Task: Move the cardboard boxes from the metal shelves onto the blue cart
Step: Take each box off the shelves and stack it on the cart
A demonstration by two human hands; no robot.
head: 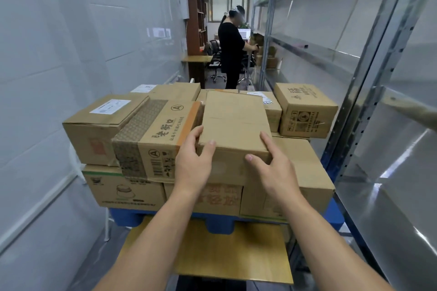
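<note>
A plain cardboard box [233,123] lies on top of the stack on the blue cart [127,217]. My left hand [192,163] grips its near left corner, thumb on top. My right hand [274,168] holds its near right corner, fingers spread over the top edge. Beside it on the left sits a taped box marked "A" [156,134] and a box with a white label [104,123]. A smaller printed box [305,111] stands at the right rear. Larger boxes [127,191] form the bottom layer.
Metal shelves [369,106] run along the right side, their near levels bare. A pale wall panel [59,78] closes the left. A flat cardboard sheet [231,250] lies below my arms. A person in black [230,54] stands down the aisle near office chairs.
</note>
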